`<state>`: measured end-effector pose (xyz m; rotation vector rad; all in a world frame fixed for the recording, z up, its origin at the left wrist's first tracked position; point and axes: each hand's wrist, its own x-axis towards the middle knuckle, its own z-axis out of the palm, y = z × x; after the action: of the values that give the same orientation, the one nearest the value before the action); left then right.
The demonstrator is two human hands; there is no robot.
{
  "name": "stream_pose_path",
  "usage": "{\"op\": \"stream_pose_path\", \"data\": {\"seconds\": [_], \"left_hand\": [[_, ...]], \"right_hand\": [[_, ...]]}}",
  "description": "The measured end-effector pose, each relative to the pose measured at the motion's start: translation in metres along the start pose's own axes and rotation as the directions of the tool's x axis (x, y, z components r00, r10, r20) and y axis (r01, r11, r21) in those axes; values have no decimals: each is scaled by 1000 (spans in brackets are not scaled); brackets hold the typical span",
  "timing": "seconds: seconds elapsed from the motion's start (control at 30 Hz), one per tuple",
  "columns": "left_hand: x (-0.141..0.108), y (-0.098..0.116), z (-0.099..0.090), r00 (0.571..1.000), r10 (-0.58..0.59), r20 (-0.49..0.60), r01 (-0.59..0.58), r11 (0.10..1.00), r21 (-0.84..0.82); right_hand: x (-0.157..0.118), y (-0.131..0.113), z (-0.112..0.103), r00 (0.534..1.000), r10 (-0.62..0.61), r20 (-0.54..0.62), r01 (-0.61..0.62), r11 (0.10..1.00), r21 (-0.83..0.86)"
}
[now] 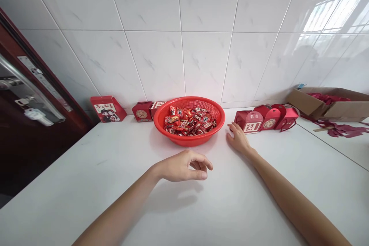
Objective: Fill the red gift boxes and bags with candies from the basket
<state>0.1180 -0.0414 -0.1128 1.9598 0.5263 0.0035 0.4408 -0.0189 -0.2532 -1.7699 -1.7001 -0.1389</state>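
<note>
My left hand (184, 166) hovers over the white table, in front of the basket; its fingers are curved, with a gap between them and the thumb, and nothing is in it. Beside the nearest red gift box (250, 123) is my right hand (238, 138), fingertips at the box's left side and thumb apart. Whether the fingertips touch the box, I cannot tell. Between the hands and the wall stands a red plastic basket (188, 140) holding many red-wrapped candies (190, 122).
More red gift boxes (270, 118) stand to the right, and several others, including a taller photo box (108, 109), to the left. A cardboard box (346, 109) with dark red ribbons (343, 130) is at far right. A door with keys (36, 114) borders the left.
</note>
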Motion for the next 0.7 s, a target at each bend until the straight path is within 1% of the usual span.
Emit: {"op": "stream_pose_path", "data": {"seconds": [0.07,0.17,0.27,0.33,0.43,0.53,0.63,0.7], "left_hand": [[1,-1,0,1000,-2,8,2,1000,0],[1,-4,0,1000,3,22,-3,1000,11],[1,-7,0,999,7,42,-8,1000,16],[1,-9,0,999,7,51,-8,1000,12],[4,-16,1,998,4,58,-5,1000,4],[10,-25,-1,998,-4,63,5,1000,-20],[15,-36,-4,999,-16,51,18,999,-38],[16,-41,-8,999,-24,24,25,999,-47]], "right_hand": [[1,12,1,998,56,-34,-55,998,25],[1,19,3,990,120,-78,-116,992,59],[0,19,4,982,149,-113,-139,986,90],[-1,15,1,981,142,-135,-127,985,116],[-3,3,-7,979,101,-178,-72,984,161],[-7,-16,-16,977,24,-214,19,980,199],[-15,-43,-23,968,-90,-235,143,966,216],[-24,-65,-24,954,-194,-227,246,943,226]]}}
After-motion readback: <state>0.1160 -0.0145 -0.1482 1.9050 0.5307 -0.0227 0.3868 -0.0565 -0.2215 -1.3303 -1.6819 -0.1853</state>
